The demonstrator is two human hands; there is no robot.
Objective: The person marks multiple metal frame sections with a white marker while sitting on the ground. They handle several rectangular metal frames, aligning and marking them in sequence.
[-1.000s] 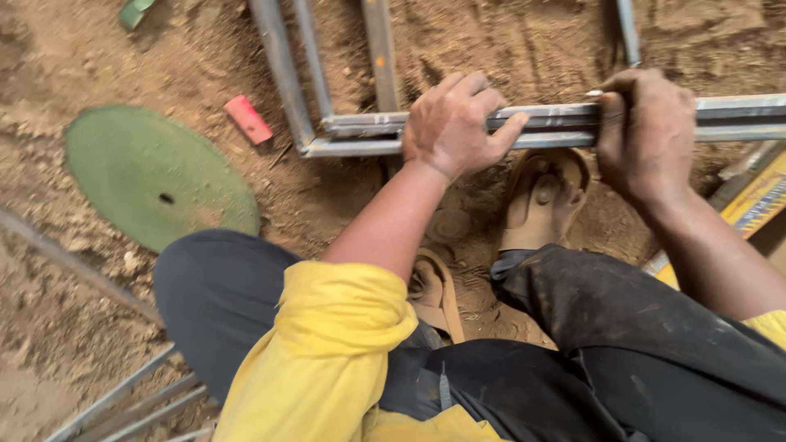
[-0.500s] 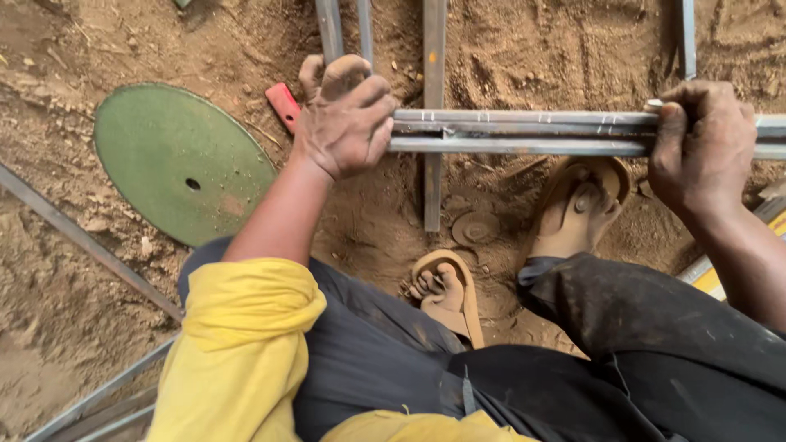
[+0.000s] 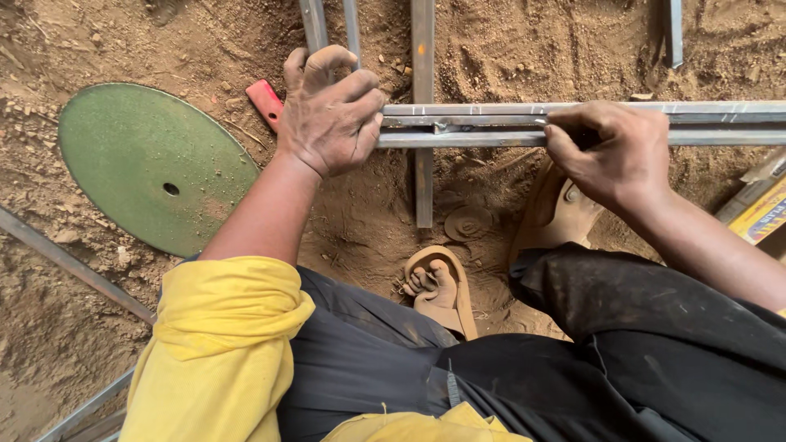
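Steel bars (image 3: 524,123), at least two long ones stacked side by side, lie level across sandy ground (image 3: 532,49), running from the middle of the view off the right edge. The left hand (image 3: 332,115) closes over their left end, fingers wrapped down around it in a narrow grip. The right hand (image 3: 614,155) rests farther along the same bars, thumb and fingers pinched at the top edge; whether it holds something small there cannot be told.

One upright flat bar (image 3: 423,106) passes under the bundle and ends near the feet. Two thinner rods (image 3: 327,24) run up behind the left hand, and one more bar (image 3: 674,33) stands at the upper right.

Just left of the left hand lies one small red piece (image 3: 264,100), partly hidden by it. Beyond it sits one green round disc (image 3: 147,164) with a centre hole, flat on the dirt. Two sandalled feet (image 3: 438,286) rest below the bars. A yellow box (image 3: 765,214) edges in at the right.
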